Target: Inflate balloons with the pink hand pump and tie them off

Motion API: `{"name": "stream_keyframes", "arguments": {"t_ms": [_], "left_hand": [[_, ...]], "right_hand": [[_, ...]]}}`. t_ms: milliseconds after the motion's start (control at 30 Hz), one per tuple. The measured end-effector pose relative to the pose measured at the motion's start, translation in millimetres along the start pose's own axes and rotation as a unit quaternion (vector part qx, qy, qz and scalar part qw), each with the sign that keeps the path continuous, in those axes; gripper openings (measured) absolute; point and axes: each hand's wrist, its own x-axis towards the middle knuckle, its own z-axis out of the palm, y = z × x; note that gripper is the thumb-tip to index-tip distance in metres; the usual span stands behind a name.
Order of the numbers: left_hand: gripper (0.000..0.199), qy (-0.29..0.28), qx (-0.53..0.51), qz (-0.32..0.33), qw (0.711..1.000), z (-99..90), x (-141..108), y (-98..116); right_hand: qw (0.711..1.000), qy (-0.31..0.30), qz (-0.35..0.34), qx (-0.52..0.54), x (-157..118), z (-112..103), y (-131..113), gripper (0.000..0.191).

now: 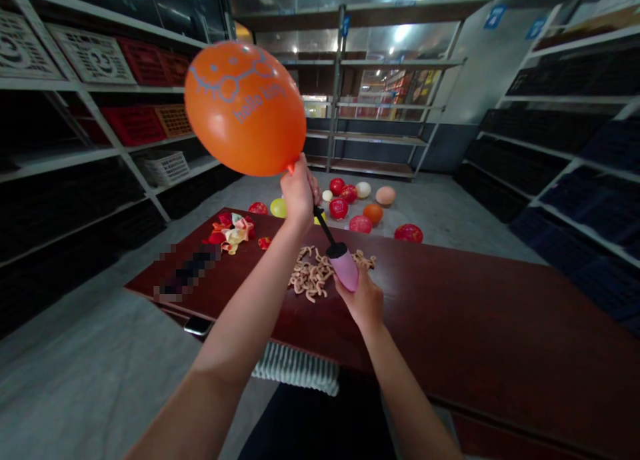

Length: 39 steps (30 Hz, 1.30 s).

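Note:
A large, inflated orange balloon (245, 113) with blue "hello kitty" print rises up and to the left of my left hand (301, 195). That hand is closed around the balloon's neck, and its fingers hide the join with a hand balloon pump (344, 268). The pump's black rod slants from my left fist down to a pink barrel, which my right hand (364, 300) grips from below. Under the pump lies a loose pile of small beige curled pieces (311, 277) on the dark red table (450, 313). Limp, uninflated balloons (233, 233) are heaped at the table's left.
Inflated balloons in several colours, among them a red one (339, 209), lie on the floor (440, 207) beyond the table. Metal shelving (380, 139) stands behind. Shelves with crates (133, 127) line the left, and dark-filled racks (540, 150) the right.

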Motion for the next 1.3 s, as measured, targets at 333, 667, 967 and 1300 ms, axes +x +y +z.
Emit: {"name": "stream_keyframes", "arguments": {"t_ms": [333, 667, 967, 1300], "left_hand": [[0.058, -0.019, 0.035, -0.084, 0.996, 8.1, -49, -77], [0.050, 0.097, -0.058, -0.096, 0.989, -45.7, -44, -44], [0.045, 0.187, -0.062, -0.060, 0.979, -111.7, -42, 4], [0.046, 0.191, -0.051, 0.001, 0.980, -118.7, -18, 56]], "right_hand": [[0.996, -0.015, 0.078, -0.029, 5, -3, -1, 0.059], [0.998, -0.018, -0.034, -0.053, 4, 1, -9, 0.045], [0.982, -0.078, -0.131, -0.107, 1, -8, -19, 0.042], [0.977, -0.085, -0.162, -0.112, 16, -21, 3, 0.047]]}}
